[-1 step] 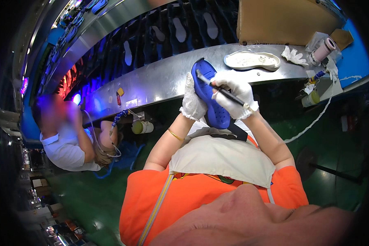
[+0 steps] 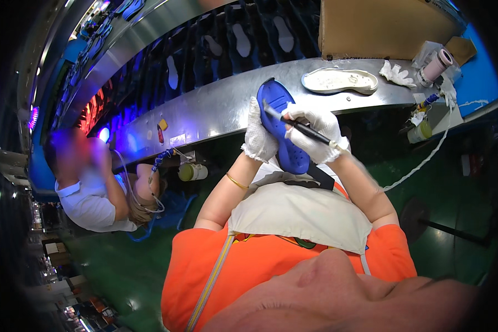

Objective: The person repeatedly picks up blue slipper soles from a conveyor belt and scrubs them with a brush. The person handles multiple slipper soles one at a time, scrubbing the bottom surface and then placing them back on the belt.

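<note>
A blue shoe sole (image 2: 294, 160) is held up in front of the metal bench, its hollow inner side facing me. My left hand (image 2: 260, 138), in a white knit glove, grips the sole along its left edge. In my gloved right hand (image 2: 322, 123) is a brush (image 2: 307, 131) with a dark handle and a pale hose at its back end. The brush tip meets the inside of the sole near its upper part. On the bench beyond lies a white shoe sole (image 2: 340, 82), apart from both hands.
The metal bench (image 2: 216, 113) curves across, with a conveyor of dark slats carrying insoles (image 2: 241, 41) behind it. A cardboard box (image 2: 382, 30), a loose white glove (image 2: 397, 74) and a pink roll (image 2: 437, 67) stand to the right. Another person (image 2: 91, 196) sits at the left.
The brush tip has shifted slightly down and left on the blue sole, and my right hand has moved a little with it. The sole has tilted slightly.
</note>
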Demonstrator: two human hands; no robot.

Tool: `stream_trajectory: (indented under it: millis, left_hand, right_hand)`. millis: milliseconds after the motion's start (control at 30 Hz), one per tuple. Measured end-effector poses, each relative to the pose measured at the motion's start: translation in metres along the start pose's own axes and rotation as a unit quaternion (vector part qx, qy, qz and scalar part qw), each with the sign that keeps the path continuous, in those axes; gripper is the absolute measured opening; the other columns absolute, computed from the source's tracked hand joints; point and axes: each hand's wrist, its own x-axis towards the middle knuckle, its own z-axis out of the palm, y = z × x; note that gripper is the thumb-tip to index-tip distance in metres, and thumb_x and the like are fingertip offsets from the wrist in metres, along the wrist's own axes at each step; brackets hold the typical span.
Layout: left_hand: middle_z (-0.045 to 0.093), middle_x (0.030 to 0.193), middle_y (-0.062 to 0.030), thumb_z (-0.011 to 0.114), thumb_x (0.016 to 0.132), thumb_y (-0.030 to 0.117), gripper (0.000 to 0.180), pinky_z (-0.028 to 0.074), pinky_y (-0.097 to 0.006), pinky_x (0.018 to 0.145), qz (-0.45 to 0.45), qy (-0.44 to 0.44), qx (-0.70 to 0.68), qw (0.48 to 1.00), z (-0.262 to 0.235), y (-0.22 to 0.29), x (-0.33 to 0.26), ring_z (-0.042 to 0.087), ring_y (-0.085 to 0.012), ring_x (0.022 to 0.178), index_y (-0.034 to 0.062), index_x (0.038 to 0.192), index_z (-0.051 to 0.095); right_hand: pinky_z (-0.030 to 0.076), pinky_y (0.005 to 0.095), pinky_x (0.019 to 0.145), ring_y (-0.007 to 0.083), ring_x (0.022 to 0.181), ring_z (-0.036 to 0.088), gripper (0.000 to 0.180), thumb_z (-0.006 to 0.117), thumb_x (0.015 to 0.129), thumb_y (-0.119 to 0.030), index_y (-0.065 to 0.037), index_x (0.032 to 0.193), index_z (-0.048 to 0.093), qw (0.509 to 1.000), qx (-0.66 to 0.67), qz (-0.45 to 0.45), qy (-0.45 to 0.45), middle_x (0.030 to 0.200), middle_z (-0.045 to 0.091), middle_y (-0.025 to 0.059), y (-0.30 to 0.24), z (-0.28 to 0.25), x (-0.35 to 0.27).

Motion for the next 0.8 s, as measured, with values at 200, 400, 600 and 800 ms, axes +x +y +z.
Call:
stream_trajectory:
  millis: [200,400,600,800]
  left_hand:
    - [0.06,0.111,-0.012,0.038,0.086,0.065,0.07,0.047,-0.039,0.091,-0.019,0.0,0.036,0.999,0.002,0.01,0.001,0.058,-0.0251,0.1,0.0059,0.122,0.05]
    - [0.059,0.112,-0.0128,0.037,0.087,0.065,0.07,0.045,-0.039,0.092,-0.072,-0.032,0.025,0.997,0.003,0.011,-0.006,0.058,-0.0247,0.099,0.0062,0.123,0.049]
    - [0.052,0.122,-0.0118,0.028,0.082,0.071,0.08,0.043,-0.039,0.097,-0.072,-0.085,0.131,0.985,-0.009,-0.017,-0.027,0.051,-0.0248,0.111,0.0096,0.133,0.038]
    - [0.055,0.12,-0.0153,0.027,0.077,0.078,0.092,0.049,-0.039,0.089,-0.068,-0.051,0.039,0.996,0.001,-0.007,0.0,0.058,-0.025,0.101,0.0052,0.131,0.04]
  right_hand:
    - [0.05,0.025,0.072,0.0126,0.074,0.063,0.015,0.065,0.073,0.0,-0.002,0.087,0.062,0.994,0.01,0.082,0.071,0.085,0.064,0.0062,-0.003,-0.008,-0.015]
    - [0.048,0.028,0.075,0.0139,0.081,0.059,0.016,0.062,0.074,0.006,-0.001,0.086,0.056,0.992,0.114,0.062,0.0,0.087,0.061,0.0081,-0.004,-0.006,-0.034]
    - [0.05,0.0229,0.069,0.0093,0.072,0.06,0.008,0.063,0.079,0.001,0.0,0.086,0.06,0.97,0.138,0.175,0.093,0.082,0.063,0.0047,0.007,-0.021,-0.048]
    - [0.049,0.0244,0.07,0.0107,0.077,0.059,0.009,0.065,0.079,-0.001,-0.001,0.085,0.059,0.95,0.203,0.214,0.102,0.085,0.063,0.0067,0.005,-0.021,-0.038]
